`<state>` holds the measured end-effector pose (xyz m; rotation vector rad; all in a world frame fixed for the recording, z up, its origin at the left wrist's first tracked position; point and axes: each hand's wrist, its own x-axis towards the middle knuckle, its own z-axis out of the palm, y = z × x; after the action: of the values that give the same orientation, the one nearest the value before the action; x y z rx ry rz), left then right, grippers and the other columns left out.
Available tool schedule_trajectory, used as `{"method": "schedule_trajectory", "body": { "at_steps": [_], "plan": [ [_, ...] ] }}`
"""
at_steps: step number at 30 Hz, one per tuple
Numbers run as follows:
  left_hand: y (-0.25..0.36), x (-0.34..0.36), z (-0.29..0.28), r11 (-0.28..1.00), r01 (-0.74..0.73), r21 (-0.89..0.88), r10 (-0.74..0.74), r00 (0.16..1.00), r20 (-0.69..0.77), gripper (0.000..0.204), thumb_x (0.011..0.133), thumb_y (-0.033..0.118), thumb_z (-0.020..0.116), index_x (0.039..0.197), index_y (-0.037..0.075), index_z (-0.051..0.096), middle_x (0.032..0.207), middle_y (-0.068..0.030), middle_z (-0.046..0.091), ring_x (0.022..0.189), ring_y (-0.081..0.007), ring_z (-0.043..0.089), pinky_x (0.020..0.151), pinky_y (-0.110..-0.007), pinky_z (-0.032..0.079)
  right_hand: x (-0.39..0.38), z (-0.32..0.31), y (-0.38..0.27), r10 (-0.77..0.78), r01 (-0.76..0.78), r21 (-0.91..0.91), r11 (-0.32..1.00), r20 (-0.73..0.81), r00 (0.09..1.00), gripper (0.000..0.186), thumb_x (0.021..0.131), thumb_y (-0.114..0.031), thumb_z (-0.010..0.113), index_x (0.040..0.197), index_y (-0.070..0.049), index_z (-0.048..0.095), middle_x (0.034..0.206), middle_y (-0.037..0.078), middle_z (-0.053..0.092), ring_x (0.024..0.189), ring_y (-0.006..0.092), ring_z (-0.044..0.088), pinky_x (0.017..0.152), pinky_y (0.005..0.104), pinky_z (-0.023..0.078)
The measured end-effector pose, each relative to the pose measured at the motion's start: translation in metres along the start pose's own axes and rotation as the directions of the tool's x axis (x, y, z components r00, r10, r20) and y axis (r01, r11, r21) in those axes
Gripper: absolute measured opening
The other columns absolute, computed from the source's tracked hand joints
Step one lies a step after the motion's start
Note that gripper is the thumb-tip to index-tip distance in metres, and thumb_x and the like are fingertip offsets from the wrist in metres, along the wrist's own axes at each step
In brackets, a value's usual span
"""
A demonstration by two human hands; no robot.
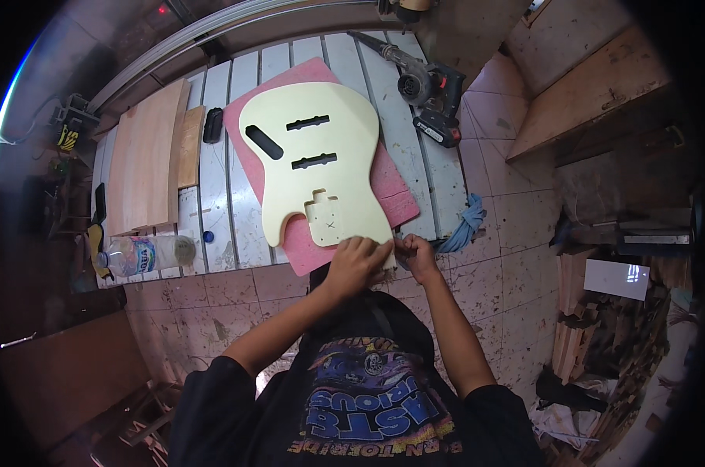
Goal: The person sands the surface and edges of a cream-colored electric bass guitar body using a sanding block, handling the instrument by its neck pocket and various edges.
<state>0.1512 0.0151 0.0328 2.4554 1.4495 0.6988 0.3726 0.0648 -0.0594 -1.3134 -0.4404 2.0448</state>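
A cream electric guitar body [321, 167] lies on a pink foam pad [399, 198] on the slatted table. Dark pickup slots and a slanted control cavity are cut through its face, and a shallow neck pocket faces me. My left hand [358, 265] is closed over the near right horn, its curled fingers gripping the edge. Just right of that horn, my right hand [417, 257] is pinched against the rim. Whatever sits between its fingers is too small or hidden to name. Both hands nearly meet at the horn's tip.
On the slatted table [219, 202] lie a wooden panel [144, 167], a narrower board [189, 148], a small black object [213, 124], a plastic bottle [146, 255] and a blue cap [208, 236]. A cordless blower [426, 86] occupies the far right; blue cloth [468, 226] hangs at the corner. Wood offcuts [609, 342] are piled right.
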Motion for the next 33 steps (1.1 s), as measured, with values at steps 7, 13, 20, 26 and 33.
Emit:
{"method": "schedule_trajectory", "body": {
  "at_steps": [7,13,20,26,33],
  "plan": [
    [-0.037,0.026,-0.004,0.969,0.229,0.097,-0.224,0.973,-0.057,0.069,0.075,0.036,0.085,0.137,0.014,0.065,0.096,-0.0102,0.062,0.092,-0.0286,0.062,0.075,-0.044,0.049,0.021,-0.027,0.016,-0.065,0.065,-0.037,0.997,-0.005,0.998,0.006,0.083,-0.017,0.05,0.082,-0.011,0.05,0.1,0.008,0.068,0.099,0.0258,0.063,0.103,0.0423,0.046],
    [-0.042,0.031,-0.006,0.985,0.17,0.013,-0.17,0.985,0.014,0.075,0.07,0.035,0.087,0.139,0.014,0.065,0.098,-0.0083,0.064,0.09,-0.0296,0.062,0.075,-0.044,0.049,0.012,-0.032,0.009,-0.074,0.075,-0.016,0.997,0.098,0.992,0.005,0.082,-0.016,0.051,0.082,-0.011,0.05,0.11,0.012,0.07,0.107,0.0287,0.063,0.107,0.0451,0.044],
    [0.0,0.004,0.007,0.998,-0.059,0.008,0.058,0.996,0.07,0.079,0.069,0.03,0.085,0.142,0.014,0.061,0.108,-0.0074,0.061,0.1,-0.026,0.061,0.079,-0.045,0.048,0.007,-0.019,0.004,0.001,-0.001,-0.002,1.0,0.132,0.991,0.003,0.081,-0.011,0.049,0.083,-0.009,0.049,0.114,0.013,0.069,0.113,0.0271,0.061,0.109,0.0423,0.041],
    [-0.048,0.035,0.004,0.983,0.166,0.076,-0.171,0.983,0.062,0.071,0.071,0.029,0.083,0.138,0.014,0.064,0.099,-0.0087,0.063,0.095,-0.0295,0.061,0.077,-0.045,0.048,0.02,-0.042,0.02,-0.049,0.047,0.028,0.999,0.101,0.994,0.001,0.082,-0.009,0.048,0.082,-0.009,0.048,0.11,0.015,0.068,0.109,0.0257,0.061,0.106,0.0399,0.043],
    [-0.027,0.026,-0.005,0.994,0.109,0.017,-0.11,0.992,0.058,0.071,0.073,0.031,0.082,0.139,0.014,0.064,0.098,-0.009,0.06,0.092,-0.0278,0.06,0.077,-0.043,0.047,-0.002,-0.004,-0.003,0.004,-0.016,0.109,0.994,0.109,0.994,0.011,0.088,-0.02,0.051,0.086,-0.009,0.054,0.107,0.011,0.069,0.104,0.0235,0.062,0.099,0.0361,0.043]
  ]
}}
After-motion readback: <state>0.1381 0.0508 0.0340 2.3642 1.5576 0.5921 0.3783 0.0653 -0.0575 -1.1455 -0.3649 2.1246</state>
